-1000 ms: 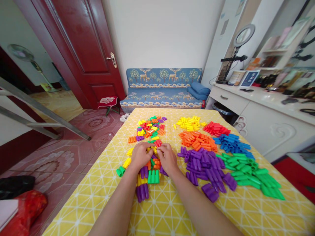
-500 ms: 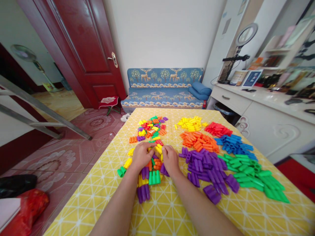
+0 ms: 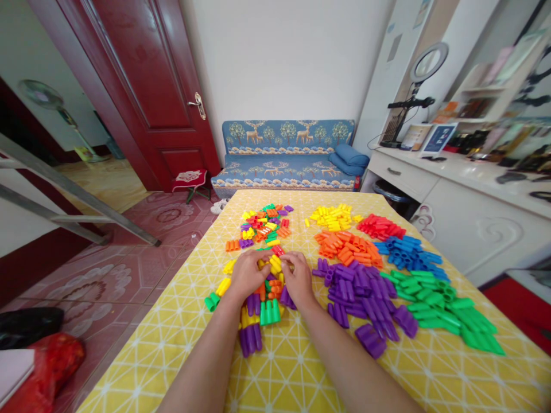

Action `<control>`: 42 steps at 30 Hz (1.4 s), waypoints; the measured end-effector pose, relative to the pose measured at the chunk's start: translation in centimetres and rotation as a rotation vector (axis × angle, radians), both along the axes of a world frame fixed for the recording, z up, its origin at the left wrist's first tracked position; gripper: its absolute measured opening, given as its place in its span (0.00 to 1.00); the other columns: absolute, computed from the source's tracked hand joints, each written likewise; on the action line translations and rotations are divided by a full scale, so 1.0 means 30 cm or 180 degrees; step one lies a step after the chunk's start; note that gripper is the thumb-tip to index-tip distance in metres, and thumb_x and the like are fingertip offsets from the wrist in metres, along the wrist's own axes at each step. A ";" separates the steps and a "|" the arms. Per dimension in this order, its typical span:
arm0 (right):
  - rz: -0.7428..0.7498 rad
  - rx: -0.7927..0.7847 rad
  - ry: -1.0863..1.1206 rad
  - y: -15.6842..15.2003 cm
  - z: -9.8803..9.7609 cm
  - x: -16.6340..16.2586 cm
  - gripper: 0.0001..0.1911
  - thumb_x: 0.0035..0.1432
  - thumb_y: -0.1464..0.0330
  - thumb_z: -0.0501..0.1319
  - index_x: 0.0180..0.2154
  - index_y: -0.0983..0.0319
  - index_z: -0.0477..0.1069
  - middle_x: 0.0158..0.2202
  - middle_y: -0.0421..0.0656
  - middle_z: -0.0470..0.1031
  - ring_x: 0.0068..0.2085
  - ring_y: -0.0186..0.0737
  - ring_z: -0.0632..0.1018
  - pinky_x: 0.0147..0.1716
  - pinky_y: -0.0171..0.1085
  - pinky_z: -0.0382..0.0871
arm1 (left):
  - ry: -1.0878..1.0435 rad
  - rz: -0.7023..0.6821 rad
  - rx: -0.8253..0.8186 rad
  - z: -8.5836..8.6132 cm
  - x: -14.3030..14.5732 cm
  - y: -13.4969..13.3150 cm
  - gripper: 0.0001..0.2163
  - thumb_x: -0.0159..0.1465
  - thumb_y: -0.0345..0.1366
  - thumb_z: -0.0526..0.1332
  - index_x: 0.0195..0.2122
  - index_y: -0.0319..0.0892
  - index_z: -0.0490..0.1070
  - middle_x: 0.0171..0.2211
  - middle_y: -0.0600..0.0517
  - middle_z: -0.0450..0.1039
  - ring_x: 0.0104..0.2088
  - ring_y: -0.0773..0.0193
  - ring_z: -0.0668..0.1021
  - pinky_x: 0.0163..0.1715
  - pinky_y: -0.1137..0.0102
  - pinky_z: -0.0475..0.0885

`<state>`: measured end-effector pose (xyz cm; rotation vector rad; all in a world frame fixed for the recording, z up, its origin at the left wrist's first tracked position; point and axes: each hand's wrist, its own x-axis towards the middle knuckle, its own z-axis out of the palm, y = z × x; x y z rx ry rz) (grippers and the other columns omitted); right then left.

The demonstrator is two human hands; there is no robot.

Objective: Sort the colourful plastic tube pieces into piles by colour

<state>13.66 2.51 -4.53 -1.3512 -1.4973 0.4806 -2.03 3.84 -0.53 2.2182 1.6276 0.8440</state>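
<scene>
My left hand is closed, its thumb and fingers pinching the near side of a yellow tube-shaped plastic block. Facing it, my right hand has its thumb and index finger curled together by the block's right end; what they hold, if anything, is hidden. Both hands hover over a mixed heap of connecting blocks. Below them lie a green triple block, orange pieces and a purple block. Just beyond my fingertips is a red block.
To the right are sorted piles: yellow, orange, red, blue, purple and green. Another mixed pile lies farther back. All rest on a yellow patterned tablecloth; a blue sofa stands beyond.
My right thumb and fingertips have shifted slightly upward and off the yellow block's face, so more of the block shows. My left hand stays nearly in place.
</scene>
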 end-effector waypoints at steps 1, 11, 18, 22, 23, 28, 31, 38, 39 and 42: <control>-0.0023 0.0061 -0.0123 0.003 0.003 0.000 0.13 0.55 0.72 0.56 0.40 0.59 0.76 0.46 0.48 0.72 0.50 0.43 0.72 0.52 0.43 0.66 | 0.0006 0.0029 -0.0004 0.001 0.001 0.000 0.17 0.56 0.32 0.60 0.47 0.48 0.76 0.37 0.53 0.79 0.40 0.60 0.77 0.43 0.68 0.69; 0.0378 -0.0235 -0.1601 0.012 0.046 -0.005 0.20 0.61 0.74 0.51 0.49 0.56 0.75 0.62 0.43 0.64 0.60 0.46 0.64 0.59 0.45 0.57 | 0.0036 0.0010 0.0066 0.014 0.006 -0.004 0.18 0.57 0.32 0.58 0.47 0.48 0.77 0.35 0.52 0.78 0.38 0.61 0.76 0.43 0.69 0.68; -0.0374 -0.0444 -0.1707 -0.049 0.096 -0.027 0.12 0.60 0.70 0.54 0.38 0.60 0.76 0.49 0.46 0.73 0.50 0.45 0.69 0.52 0.44 0.60 | 0.0041 0.0017 0.0045 0.001 0.001 0.004 0.16 0.57 0.34 0.58 0.45 0.48 0.78 0.37 0.51 0.78 0.39 0.60 0.76 0.44 0.68 0.68; -0.0291 -0.0335 -0.1653 -0.034 0.086 -0.016 0.18 0.58 0.74 0.53 0.49 0.60 0.72 0.53 0.46 0.71 0.54 0.45 0.66 0.55 0.43 0.58 | 0.0039 0.0015 0.0079 -0.003 -0.001 0.005 0.17 0.57 0.33 0.58 0.46 0.49 0.78 0.37 0.51 0.79 0.39 0.60 0.76 0.43 0.68 0.68; -0.0145 -0.0271 -0.1673 -0.026 0.079 -0.013 0.23 0.58 0.76 0.52 0.53 0.59 0.69 0.57 0.45 0.69 0.58 0.45 0.64 0.57 0.43 0.56 | 0.0037 0.0008 0.0092 -0.003 -0.001 0.005 0.17 0.57 0.33 0.58 0.46 0.49 0.78 0.37 0.51 0.79 0.39 0.61 0.76 0.43 0.68 0.68; 0.0481 -0.0356 -0.1871 0.000 0.057 -0.009 0.27 0.58 0.77 0.50 0.58 0.57 0.66 0.63 0.41 0.61 0.62 0.44 0.60 0.60 0.43 0.53 | 0.0023 -0.0016 0.0107 0.001 0.002 0.002 0.19 0.56 0.32 0.58 0.47 0.49 0.77 0.38 0.52 0.79 0.39 0.61 0.77 0.42 0.68 0.69; 0.0294 -0.0373 -0.1825 -0.008 0.069 -0.015 0.22 0.59 0.76 0.51 0.51 0.57 0.72 0.56 0.43 0.68 0.55 0.43 0.67 0.55 0.40 0.59 | 0.0038 0.0031 0.0089 0.001 0.003 0.002 0.18 0.56 0.32 0.57 0.47 0.49 0.78 0.38 0.51 0.80 0.39 0.60 0.77 0.43 0.67 0.69; -0.0263 -0.0720 -0.1718 -0.050 0.112 -0.029 0.15 0.60 0.74 0.52 0.44 0.57 0.73 0.42 0.44 0.70 0.39 0.38 0.74 0.38 0.35 0.64 | 0.0063 0.0073 0.0110 -0.001 0.003 0.004 0.16 0.58 0.33 0.57 0.45 0.48 0.78 0.39 0.51 0.80 0.40 0.59 0.77 0.43 0.68 0.70; -0.0343 -0.0783 -0.1801 -0.054 0.118 -0.030 0.14 0.60 0.74 0.52 0.43 0.58 0.73 0.40 0.44 0.70 0.38 0.38 0.74 0.37 0.35 0.64 | 0.0068 0.0082 0.0106 -0.001 0.003 0.004 0.16 0.58 0.33 0.57 0.45 0.48 0.79 0.39 0.51 0.80 0.40 0.59 0.77 0.43 0.68 0.70; -0.0438 -0.0659 -0.1994 -0.057 0.126 -0.027 0.12 0.59 0.73 0.53 0.42 0.59 0.72 0.41 0.46 0.72 0.43 0.43 0.73 0.41 0.38 0.64 | 0.0060 0.0100 0.0112 -0.001 0.003 0.003 0.16 0.58 0.32 0.56 0.44 0.48 0.79 0.39 0.51 0.80 0.40 0.60 0.78 0.43 0.68 0.70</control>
